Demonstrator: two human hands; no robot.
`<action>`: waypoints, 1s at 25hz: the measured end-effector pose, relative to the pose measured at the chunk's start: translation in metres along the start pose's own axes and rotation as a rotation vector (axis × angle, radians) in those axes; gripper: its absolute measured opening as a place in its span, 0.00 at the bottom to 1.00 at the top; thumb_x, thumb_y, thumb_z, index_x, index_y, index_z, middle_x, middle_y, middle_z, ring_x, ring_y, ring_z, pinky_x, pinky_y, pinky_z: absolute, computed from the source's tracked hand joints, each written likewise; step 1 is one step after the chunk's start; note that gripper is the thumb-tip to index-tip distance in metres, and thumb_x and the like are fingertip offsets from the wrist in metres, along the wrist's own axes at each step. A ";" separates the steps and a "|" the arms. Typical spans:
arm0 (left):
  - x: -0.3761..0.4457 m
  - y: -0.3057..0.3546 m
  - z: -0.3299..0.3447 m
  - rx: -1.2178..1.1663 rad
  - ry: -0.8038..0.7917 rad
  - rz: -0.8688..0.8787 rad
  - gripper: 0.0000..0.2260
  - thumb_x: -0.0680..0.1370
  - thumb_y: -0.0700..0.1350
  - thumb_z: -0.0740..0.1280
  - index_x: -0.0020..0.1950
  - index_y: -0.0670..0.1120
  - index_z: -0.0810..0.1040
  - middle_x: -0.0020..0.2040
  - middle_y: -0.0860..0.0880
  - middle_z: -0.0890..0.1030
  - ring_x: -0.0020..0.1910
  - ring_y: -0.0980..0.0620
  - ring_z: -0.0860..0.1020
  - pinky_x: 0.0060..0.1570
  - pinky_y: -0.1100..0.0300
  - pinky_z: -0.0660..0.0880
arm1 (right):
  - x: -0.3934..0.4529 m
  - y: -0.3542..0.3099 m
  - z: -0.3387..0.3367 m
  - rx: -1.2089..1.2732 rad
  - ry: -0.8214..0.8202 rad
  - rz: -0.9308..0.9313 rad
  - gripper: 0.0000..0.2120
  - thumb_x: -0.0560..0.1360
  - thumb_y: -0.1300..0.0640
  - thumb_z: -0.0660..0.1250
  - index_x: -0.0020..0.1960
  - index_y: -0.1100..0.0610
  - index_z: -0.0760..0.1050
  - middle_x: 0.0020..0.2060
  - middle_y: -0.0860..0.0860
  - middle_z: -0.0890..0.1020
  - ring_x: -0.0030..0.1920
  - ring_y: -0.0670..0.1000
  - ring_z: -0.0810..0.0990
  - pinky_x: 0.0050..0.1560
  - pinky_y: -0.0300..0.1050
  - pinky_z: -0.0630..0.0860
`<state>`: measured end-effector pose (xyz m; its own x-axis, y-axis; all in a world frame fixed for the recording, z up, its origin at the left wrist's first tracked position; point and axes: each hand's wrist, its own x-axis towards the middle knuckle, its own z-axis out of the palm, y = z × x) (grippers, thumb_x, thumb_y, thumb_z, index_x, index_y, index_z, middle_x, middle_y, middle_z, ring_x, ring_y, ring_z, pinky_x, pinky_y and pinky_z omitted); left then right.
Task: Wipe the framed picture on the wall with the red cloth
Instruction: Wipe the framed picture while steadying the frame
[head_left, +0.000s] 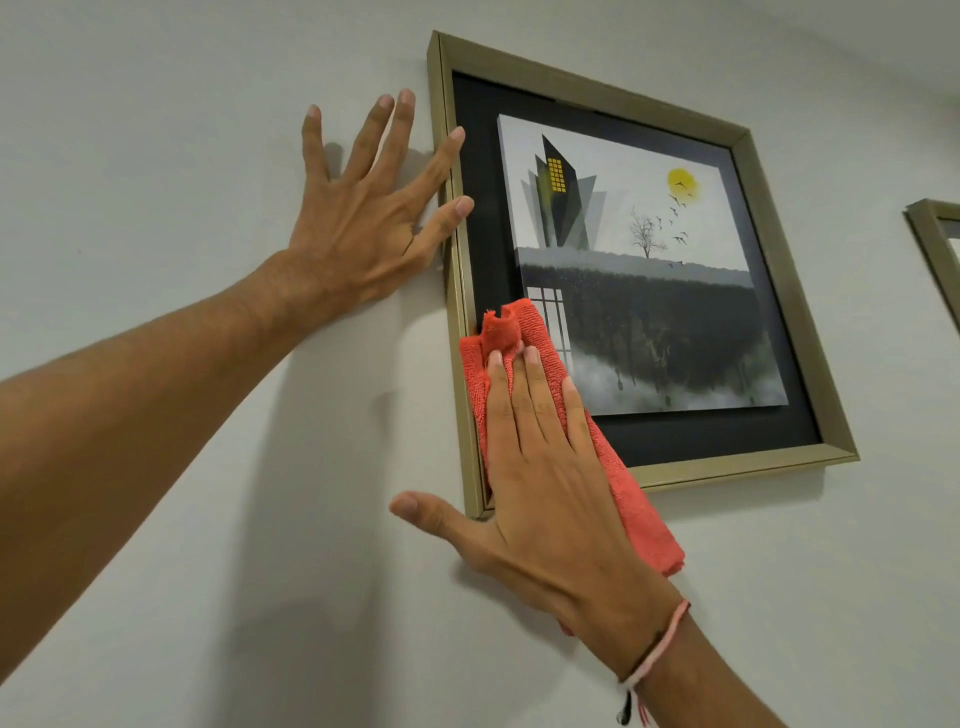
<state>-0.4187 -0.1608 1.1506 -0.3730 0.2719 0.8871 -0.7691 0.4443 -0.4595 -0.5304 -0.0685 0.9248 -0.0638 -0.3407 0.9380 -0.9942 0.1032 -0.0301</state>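
A framed picture (649, 270) with a gold frame, a black mat and a grey landscape print hangs on the white wall. My right hand (550, 467) lies flat on a red cloth (639, 514) and presses it against the picture's lower left corner. The cloth covers the frame's corner and part of the print, and its tail hangs below the frame. My left hand (363, 218) is spread flat on the wall beside the frame's left edge, with forefinger and thumb resting on the frame.
A second gold frame (935, 249) shows partly at the right edge of the view. Bare white wall (208, 130) surrounds both frames.
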 end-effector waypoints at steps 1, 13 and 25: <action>0.000 0.000 0.000 0.000 0.001 -0.001 0.33 0.80 0.67 0.39 0.84 0.58 0.44 0.86 0.42 0.43 0.85 0.43 0.43 0.77 0.27 0.43 | 0.007 0.000 0.000 0.005 0.026 0.001 0.60 0.66 0.15 0.38 0.82 0.55 0.29 0.84 0.53 0.33 0.82 0.47 0.28 0.84 0.55 0.34; 0.000 -0.004 0.005 -0.016 0.006 -0.010 0.30 0.82 0.64 0.39 0.84 0.59 0.42 0.86 0.42 0.43 0.85 0.43 0.43 0.77 0.27 0.43 | 0.122 0.011 -0.023 -0.025 0.181 -0.058 0.58 0.69 0.19 0.44 0.84 0.58 0.36 0.84 0.59 0.37 0.85 0.56 0.34 0.84 0.60 0.37; -0.005 -0.002 0.002 -0.042 -0.003 -0.016 0.31 0.82 0.65 0.39 0.84 0.58 0.44 0.86 0.42 0.45 0.85 0.42 0.44 0.77 0.28 0.42 | 0.012 0.007 -0.012 -0.002 -0.017 -0.071 0.61 0.67 0.18 0.46 0.83 0.59 0.32 0.84 0.55 0.35 0.84 0.50 0.33 0.85 0.54 0.36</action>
<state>-0.4161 -0.1644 1.1476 -0.3625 0.2615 0.8945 -0.7527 0.4838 -0.4465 -0.5370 -0.0609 0.9395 0.0056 -0.3629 0.9318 -0.9961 0.0800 0.0372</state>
